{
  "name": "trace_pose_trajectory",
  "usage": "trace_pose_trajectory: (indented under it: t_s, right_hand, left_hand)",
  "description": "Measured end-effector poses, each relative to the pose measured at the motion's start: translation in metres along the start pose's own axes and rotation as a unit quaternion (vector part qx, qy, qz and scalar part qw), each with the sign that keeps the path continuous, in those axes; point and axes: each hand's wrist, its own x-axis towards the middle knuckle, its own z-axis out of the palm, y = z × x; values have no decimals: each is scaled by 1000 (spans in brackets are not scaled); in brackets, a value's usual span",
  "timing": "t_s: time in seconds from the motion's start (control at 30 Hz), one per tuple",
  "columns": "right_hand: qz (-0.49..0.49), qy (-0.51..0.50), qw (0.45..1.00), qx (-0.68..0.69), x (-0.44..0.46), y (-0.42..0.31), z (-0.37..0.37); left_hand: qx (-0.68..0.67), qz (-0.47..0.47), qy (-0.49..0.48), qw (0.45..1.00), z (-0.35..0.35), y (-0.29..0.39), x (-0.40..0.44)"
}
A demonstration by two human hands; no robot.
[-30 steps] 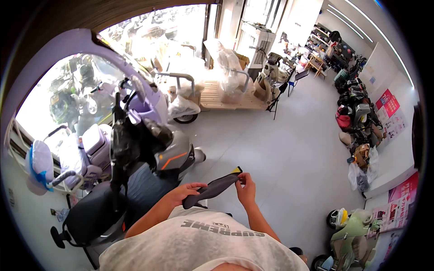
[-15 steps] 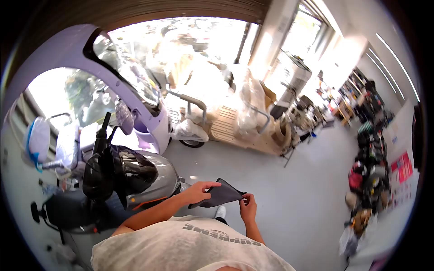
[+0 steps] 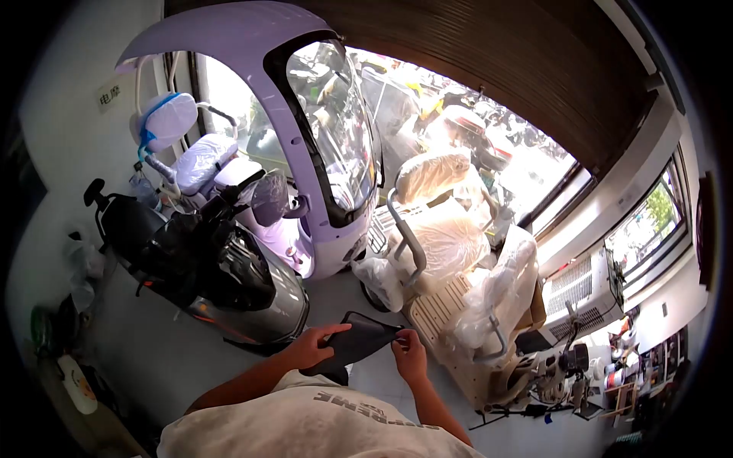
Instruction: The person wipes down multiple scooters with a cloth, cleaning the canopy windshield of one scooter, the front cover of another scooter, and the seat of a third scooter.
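A dark grey, flat, flexible piece (image 3: 359,340) with a black edge spans the space between my two hands, in front of the light printed shirt. My left hand (image 3: 311,346) grips its left side, with the index finger stretched along the top. At its narrow right corner, my right hand (image 3: 409,353) pinches the piece between thumb and fingers. Just beyond my left hand stands a dark grey and black scooter (image 3: 263,294) with an orange stripe.
A lilac roofed vehicle (image 3: 301,145) with a clear windscreen stands behind the scooter. To the right is a beige plastic-wrapped cargo scooter (image 3: 439,305). A white air-conditioner-like unit (image 3: 576,294) and cluttered shelves (image 3: 660,366) are farther right. A brown shutter (image 3: 519,69) hangs above.
The view has swung left, so the scooters and lilac vehicle appear farther right. The grey piece, earlier narrow with a yellow tip showing, is now spread wider between my hands.
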Motion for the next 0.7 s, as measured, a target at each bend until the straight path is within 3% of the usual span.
trace_pose_trajectory:
  t_s: [0.07, 0.1, 0.17, 0.2, 0.4, 0.5, 0.63, 0.7]
  right_hand:
    - [-38, -33, 999, 2, 43, 4, 4]
    - [-56, -41, 998, 5, 65, 6, 5]
    - [-73, -50, 996, 3, 109, 13, 8]
    - [-71, -53, 996, 5, 128, 9, 6]
    - [-96, -83, 992, -4, 223, -3, -6]
    - [-104, -80, 991, 18, 267, -9, -7]
    - [-149, -104, 982, 42, 327, -7, 5]
    - [-199, -99, 973, 61, 364, -12, 24]
  left_hand:
    - [30, -38, 37, 998, -3, -10, 21]
    - [4, 54, 79, 995, 0, -31, 38]
    - [37, 33, 92, 995, -12, -34, 67]
    - [67, -2, 91, 994, -15, -26, 80]
    - [63, 34, 158, 985, -28, 7, 152]
    - [160, 64, 195, 966, -36, 20, 187]
    - [240, 117, 274, 924, -42, 34, 222]
    - [249, 96, 299, 916, -54, 44, 236]
